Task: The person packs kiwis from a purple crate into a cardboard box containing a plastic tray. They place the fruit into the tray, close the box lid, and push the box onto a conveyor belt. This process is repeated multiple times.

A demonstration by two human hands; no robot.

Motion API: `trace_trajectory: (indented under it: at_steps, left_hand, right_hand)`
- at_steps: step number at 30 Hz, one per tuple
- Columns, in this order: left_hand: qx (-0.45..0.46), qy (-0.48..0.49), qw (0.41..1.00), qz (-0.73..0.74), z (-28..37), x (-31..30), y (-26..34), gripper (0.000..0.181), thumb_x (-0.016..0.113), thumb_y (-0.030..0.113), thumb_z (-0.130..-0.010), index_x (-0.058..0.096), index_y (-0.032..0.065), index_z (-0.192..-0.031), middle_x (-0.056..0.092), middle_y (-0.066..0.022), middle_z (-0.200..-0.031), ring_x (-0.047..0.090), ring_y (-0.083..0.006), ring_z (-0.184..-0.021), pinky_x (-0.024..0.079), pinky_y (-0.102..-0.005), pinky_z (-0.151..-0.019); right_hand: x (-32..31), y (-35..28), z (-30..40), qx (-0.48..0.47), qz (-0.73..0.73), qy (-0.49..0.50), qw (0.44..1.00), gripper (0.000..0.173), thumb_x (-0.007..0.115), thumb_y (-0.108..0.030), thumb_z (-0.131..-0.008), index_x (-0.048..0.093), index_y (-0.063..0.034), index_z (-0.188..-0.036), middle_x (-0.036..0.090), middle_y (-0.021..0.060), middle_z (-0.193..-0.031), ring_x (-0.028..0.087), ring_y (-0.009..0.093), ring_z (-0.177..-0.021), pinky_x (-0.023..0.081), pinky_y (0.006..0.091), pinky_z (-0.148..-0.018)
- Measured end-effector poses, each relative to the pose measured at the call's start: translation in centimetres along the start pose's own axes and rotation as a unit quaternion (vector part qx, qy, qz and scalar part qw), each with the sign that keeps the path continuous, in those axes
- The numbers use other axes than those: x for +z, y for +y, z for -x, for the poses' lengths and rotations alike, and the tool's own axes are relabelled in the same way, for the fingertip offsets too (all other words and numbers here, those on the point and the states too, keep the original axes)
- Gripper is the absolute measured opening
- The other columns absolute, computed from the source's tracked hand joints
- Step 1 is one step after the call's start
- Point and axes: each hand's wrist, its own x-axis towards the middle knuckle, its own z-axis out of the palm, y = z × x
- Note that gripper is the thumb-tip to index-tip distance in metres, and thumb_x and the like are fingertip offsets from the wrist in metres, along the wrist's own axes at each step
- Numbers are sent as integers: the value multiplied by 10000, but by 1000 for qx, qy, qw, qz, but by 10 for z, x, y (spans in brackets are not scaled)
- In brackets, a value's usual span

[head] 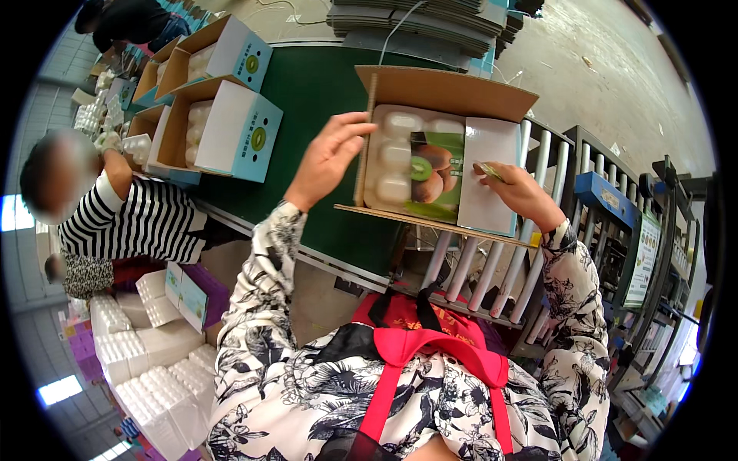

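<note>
An open cardboard box (447,86) stands before me at the end of the green belt, partly over metal rollers. A clear plastic tray (393,154) with rounded cups fills its left part. On the tray lies a printed card (436,177) with a kiwifruit picture, beside a white flap (490,138) at the right. My left hand (331,155) is at the box's left edge, fingers apart and seemingly touching the flap. Over the white flap, my right hand (516,187) pinches a thin greenish item (490,171), too small to identify.
Several open kiwifruit boxes (245,135) stand on the green conveyor belt (314,75) at the left. A person in stripes (138,216) works beside them. Flattened cartons (415,26) are piled beyond the belt. A roller conveyor (481,276) runs right; stacked plastic trays (155,397) stand lower left.
</note>
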Motion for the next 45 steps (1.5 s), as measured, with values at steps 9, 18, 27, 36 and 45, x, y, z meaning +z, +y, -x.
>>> trace_trajectory:
  at_steps: [9, 18, 27, 36, 45]
  left_hand:
    - [-55, -374, 925, -48, -66, 69, -30, 490, 452, 314, -982, 428, 99, -1422, 539, -117, -1363, 502, -265, -1255, 360, -349, -1063]
    - [-92, -338, 935, 54, -70, 62, -45, 507, 496, 401, -965, 502, 109, -1379, 502, -112, -1403, 459, -282, -1304, 362, -349, -1058]
    - [199, -391, 872, -216, -69, 108, -33, 430, 442, 414, -967, 526, 282, -1368, 305, -63, -1545, 296, -351, -1372, 185, -496, -1122]
    - [-84, -387, 856, 333, -105, 64, -30, 563, 322, 427, -1014, 397, 65, -1438, 548, -123, -1327, 341, -269, -1352, 200, -420, -1157]
    - [33, 52, 930, -363, 13, 92, -56, 977, 630, 568, -808, 229, -32, -1466, 192, -240, -1539, 188, -392, -1425, 122, -538, -1152]
  right_hand:
    - [-7, -43, 38, -58, 50, -42, 996, 329, 531, -119, -945, 545, 21, -1243, 621, 222, -1107, 593, 355, -1026, 454, 400, -914]
    - [-9, -41, 32, -52, 156, -96, 982, 303, 467, -220, -972, 583, 11, -1131, 596, 205, -801, 576, 380, -757, 450, 445, -691]
    - [10, -51, 44, -24, 193, -138, 971, 174, 472, -169, -950, 558, -18, -948, 616, 207, -834, 603, 376, -870, 453, 485, -831]
    - [9, 6, -15, -83, 324, 417, 845, 144, 556, 1, -721, 529, -34, -857, 567, 119, -889, 541, 314, -887, 424, 419, -817]
    - [-3, -18, -67, -76, 206, 561, 798, 404, 563, 66, -738, 585, -58, -1122, 556, 107, -1263, 480, 320, -1197, 358, 413, -1030]
